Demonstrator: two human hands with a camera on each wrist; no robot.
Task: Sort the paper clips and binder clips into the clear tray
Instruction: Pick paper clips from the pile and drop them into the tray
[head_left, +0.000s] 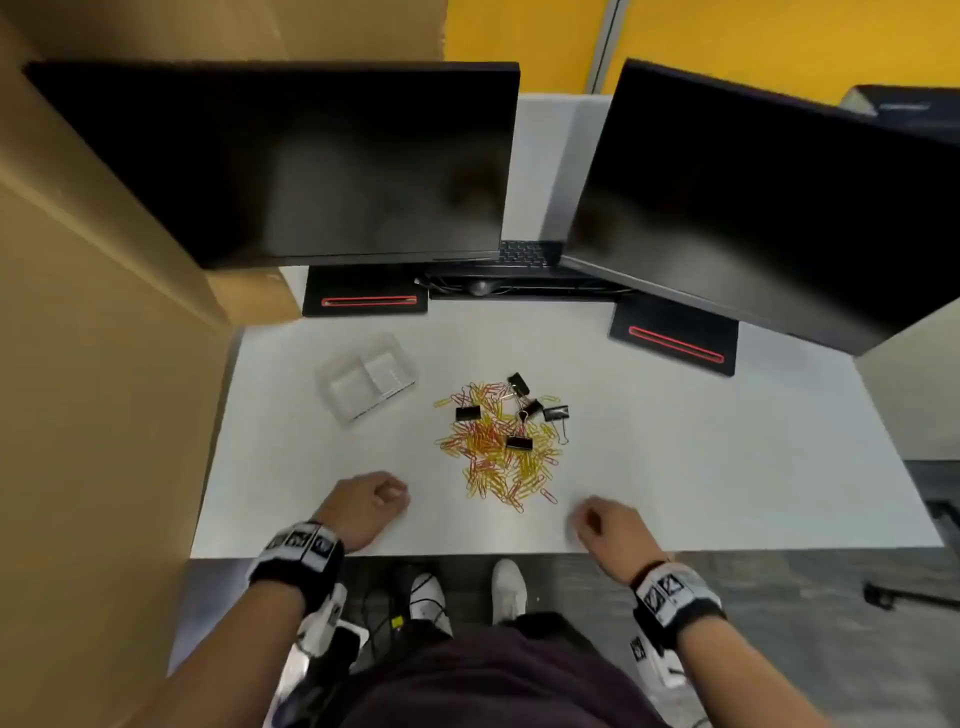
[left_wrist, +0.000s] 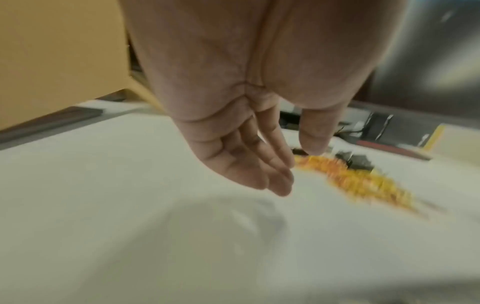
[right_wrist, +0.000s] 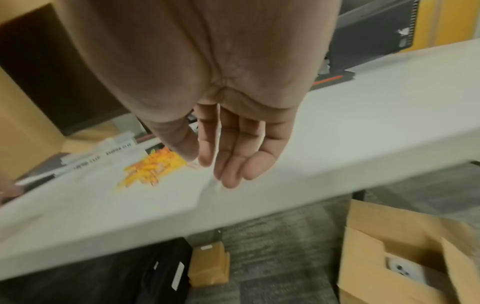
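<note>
A heap of yellow and red paper clips (head_left: 498, 447) lies mid-table, with several black binder clips (head_left: 467, 413) on and beside it. The clear tray (head_left: 366, 383), with two compartments, stands to the left of the heap and looks empty. My left hand (head_left: 387, 493) hovers near the front edge, left of the heap, fingers relaxed and holding nothing (left_wrist: 280, 176). My right hand (head_left: 584, 519) is at the front edge, right of the heap, also relaxed and holding nothing (right_wrist: 226, 164). Both wrist views are blurred; the heap (left_wrist: 350, 176) (right_wrist: 153, 166) lies ahead of the fingers.
Two dark monitors (head_left: 322, 161) (head_left: 769, 208) on black stands and a keyboard (head_left: 524, 254) line the back of the white table (head_left: 701, 467). A tall cardboard panel (head_left: 88, 364) borders the left. Open cardboard boxes (right_wrist: 405, 257) sit on the floor under the table.
</note>
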